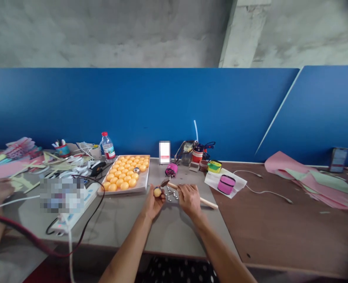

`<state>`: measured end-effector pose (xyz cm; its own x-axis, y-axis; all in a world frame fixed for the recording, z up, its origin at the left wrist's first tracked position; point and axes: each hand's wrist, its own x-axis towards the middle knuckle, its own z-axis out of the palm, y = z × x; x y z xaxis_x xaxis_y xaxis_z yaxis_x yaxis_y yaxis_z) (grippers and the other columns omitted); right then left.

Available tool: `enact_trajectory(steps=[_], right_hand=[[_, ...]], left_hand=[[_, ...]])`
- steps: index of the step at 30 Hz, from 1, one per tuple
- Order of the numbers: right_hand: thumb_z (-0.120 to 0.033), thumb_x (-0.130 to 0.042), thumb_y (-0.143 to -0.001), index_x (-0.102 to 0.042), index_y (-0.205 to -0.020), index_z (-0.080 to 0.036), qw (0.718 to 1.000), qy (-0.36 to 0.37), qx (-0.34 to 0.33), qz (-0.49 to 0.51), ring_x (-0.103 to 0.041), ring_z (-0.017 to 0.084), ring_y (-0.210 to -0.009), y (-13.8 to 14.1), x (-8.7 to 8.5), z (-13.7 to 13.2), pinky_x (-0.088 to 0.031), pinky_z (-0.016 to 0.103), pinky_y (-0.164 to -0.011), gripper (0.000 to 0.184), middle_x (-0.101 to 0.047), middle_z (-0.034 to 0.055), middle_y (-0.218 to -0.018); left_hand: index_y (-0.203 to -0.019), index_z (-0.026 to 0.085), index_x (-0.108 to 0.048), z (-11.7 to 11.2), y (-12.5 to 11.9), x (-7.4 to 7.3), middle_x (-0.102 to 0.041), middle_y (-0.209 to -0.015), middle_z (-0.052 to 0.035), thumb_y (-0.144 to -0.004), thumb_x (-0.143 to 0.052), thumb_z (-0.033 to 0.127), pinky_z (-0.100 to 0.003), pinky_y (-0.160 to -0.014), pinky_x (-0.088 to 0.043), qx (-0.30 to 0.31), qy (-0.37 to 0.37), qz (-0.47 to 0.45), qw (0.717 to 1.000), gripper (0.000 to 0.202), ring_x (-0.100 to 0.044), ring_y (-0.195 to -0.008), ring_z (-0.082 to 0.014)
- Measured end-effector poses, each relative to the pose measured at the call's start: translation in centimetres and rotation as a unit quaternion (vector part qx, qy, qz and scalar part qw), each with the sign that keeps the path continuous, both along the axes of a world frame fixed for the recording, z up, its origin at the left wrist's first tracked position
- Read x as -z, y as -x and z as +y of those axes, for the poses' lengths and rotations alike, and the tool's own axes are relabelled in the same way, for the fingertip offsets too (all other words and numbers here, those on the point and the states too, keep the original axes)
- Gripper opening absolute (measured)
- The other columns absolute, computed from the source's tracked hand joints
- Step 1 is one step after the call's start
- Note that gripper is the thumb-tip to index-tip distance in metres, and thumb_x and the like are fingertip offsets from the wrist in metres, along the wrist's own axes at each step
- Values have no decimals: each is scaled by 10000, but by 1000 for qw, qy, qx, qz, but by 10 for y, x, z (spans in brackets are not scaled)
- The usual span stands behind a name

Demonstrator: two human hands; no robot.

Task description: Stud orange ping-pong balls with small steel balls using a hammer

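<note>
Head view: above the middle of a grey worktop, the left hand holds a small yellowish ball in its fingers. The right hand grips a wooden-handled tool, its dark tip near the ball; contact is unclear. Silvery beads lie between the hands. Toward the worktop's back edge, left of the hands, a white tray carries orange balls.

Ball in left hand, tool in right hand. Beads on table between them. Left of grip: tray of balls, bottle off its far-left corner (power strip further left). Beyond grip: container, phone behind. Right: paper under packet.
</note>
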<state>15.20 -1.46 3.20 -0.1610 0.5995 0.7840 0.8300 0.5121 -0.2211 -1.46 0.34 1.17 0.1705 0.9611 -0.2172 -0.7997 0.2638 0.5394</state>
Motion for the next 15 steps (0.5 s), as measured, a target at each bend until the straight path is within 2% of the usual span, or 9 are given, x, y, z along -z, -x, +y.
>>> enact_trajectory(steps=[3,9,15], right_hand=[[-196,-404,-891,-608,-893,-171,1000,-12,27,8,-560,138,-733,-3,1,2,-289,291,-789,206,-656,42,-775],[-243,-399,-899,-602,-910,-186,991,-12,123,45,-538,153,-760,-13,4,10,-239,318,-844,211,-646,44,-802],[-246,-386,-904,-605,-924,-185,991,-5,127,43,-532,160,-790,-12,3,9,-217,330,-869,228,-648,52,-823]], left_hand=[[-830,137,-559,0,0,1,-594,-650,-46,-842,-478,451,-189,-426,-395,-9,-4,4,1000,325,-510,-475,-90],[-826,129,-560,-1,0,0,-604,-659,-54,-854,-455,447,-202,-423,-403,-1,9,14,1000,337,-518,-472,-99],[-828,122,-559,-3,-1,-4,-602,-642,-54,-866,-442,425,-202,-427,-413,-7,27,27,999,327,-522,-467,-98]])
